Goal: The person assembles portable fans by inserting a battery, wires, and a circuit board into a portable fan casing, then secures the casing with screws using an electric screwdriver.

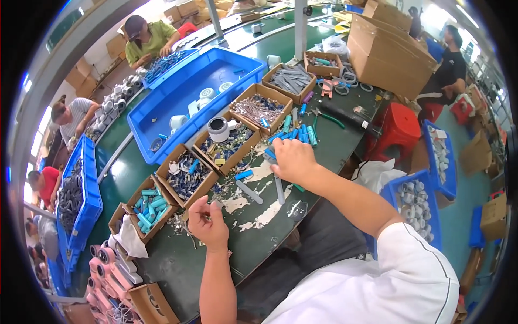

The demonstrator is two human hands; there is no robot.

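The left hand (209, 222) hovers over the worn green tabletop (178, 259) close to its near edge, fingers curled inward and pinching something small between fingertips and thumb; what the piece is cannot be told at this size. The right hand (293, 160) lies palm down farther in on the tabletop, fingers spread loosely and resting over a flat grey metal strip (279, 189) that runs out from beneath it toward the near edge; the hand covers the strip's far end, so whether it presses or grasps it cannot be told. A second grey strip (249, 191) lies just to the left of the first, with a small blue tube (243, 174) at its far end. Just beyond the right hand's fingers is a loose cluster of blue and teal tubes (298, 133). Between the two hands and farther in, a row of open cardboard boxes follows the curve of the tabletop: one with teal tubes (151, 207) toward the left edge, next a box of dark blue small parts (186, 174), then a box with a grey tape roll (218, 128) sitting on its contents, then a box of thin metal pieces (258, 108). Behind them stands a large blue plastic crate (183, 89). Pink and white cylindrical parts (108, 270) are stacked at the near left corner.
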